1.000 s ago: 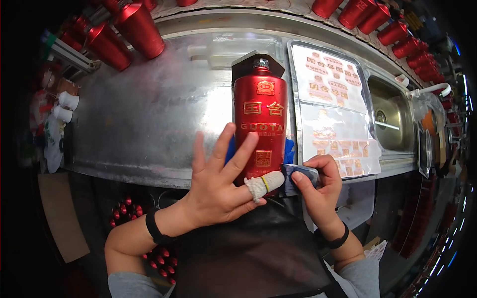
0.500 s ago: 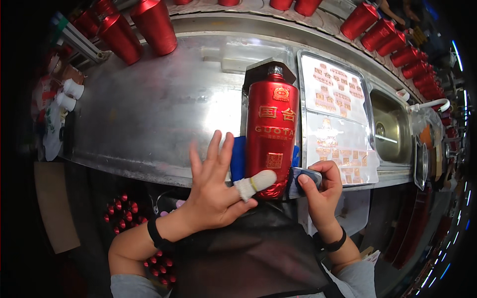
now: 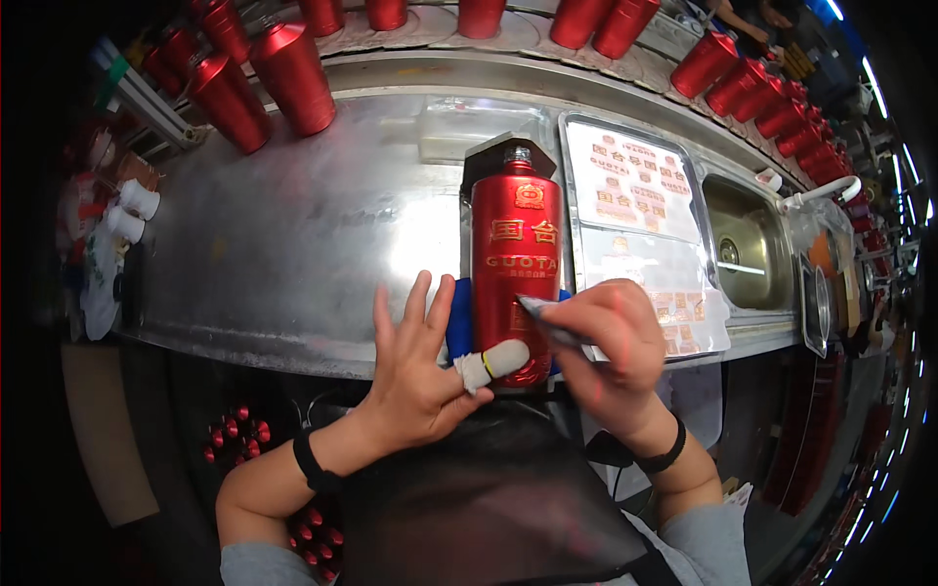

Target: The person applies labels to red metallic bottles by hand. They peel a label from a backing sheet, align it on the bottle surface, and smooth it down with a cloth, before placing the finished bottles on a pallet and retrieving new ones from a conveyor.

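Red bottle (image 3: 500, 288) at table (image 3: 293, 254) edge: two o'clock of left hand (image 3: 415, 361), ten of right hand (image 3: 620, 356). Left splayed, gripping nothing, white-capped finger over bottle. Right pinching grey pad (image 3: 557, 334).

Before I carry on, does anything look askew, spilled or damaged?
One minor thing: the nearest label sheet looks askew, its near right corner seeming to stick out past the rim of the metal tray. I see no spill, and no obvious damage on the visible part of the red bottle.
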{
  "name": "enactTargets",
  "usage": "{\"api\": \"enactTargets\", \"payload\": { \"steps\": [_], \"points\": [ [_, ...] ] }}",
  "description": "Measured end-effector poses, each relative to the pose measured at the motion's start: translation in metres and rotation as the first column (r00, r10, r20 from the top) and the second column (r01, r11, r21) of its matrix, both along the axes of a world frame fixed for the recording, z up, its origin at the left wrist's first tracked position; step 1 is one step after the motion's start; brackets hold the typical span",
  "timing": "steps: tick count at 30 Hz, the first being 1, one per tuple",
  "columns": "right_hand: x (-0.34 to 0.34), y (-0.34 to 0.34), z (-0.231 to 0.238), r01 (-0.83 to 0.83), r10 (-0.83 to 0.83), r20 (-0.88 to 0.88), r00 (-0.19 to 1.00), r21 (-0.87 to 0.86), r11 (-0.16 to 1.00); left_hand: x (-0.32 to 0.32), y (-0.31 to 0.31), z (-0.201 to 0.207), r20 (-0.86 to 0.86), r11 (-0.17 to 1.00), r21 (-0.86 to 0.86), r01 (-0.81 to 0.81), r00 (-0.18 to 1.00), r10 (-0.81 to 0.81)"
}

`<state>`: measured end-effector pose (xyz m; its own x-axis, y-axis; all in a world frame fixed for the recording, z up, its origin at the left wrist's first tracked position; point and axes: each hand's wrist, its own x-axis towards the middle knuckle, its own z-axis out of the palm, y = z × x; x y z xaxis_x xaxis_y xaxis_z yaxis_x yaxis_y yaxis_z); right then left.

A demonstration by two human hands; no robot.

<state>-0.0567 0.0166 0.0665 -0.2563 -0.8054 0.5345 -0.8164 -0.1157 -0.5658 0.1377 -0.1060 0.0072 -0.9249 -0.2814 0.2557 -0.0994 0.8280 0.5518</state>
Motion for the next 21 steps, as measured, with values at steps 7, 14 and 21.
{"api": "enactTargets", "payload": {
  "steps": [7, 14, 21],
  "points": [
    [0.024, 0.022, 0.010, -0.360, 0.392, -0.142, 0.909, 0.205, 0.910, 0.033, -0.011, -0.003, -0.028, 0.989, 0.130, -0.075, 0.996, 0.080],
    [0.007, 0.031, 0.004, -0.306, 0.273, 0.187, 0.944, 0.178, 0.935, 0.008, -0.007, 0.003, -0.108, 0.986, 0.162, 0.049, 0.994, -0.032],
    [-0.046, 0.064, -0.038, 0.085, -0.265, 0.941, 0.210, 0.252, 0.964, -0.041, -0.058, 0.029, -0.303, 0.812, 0.576, -0.096, 0.898, 0.320]
  ]
}}
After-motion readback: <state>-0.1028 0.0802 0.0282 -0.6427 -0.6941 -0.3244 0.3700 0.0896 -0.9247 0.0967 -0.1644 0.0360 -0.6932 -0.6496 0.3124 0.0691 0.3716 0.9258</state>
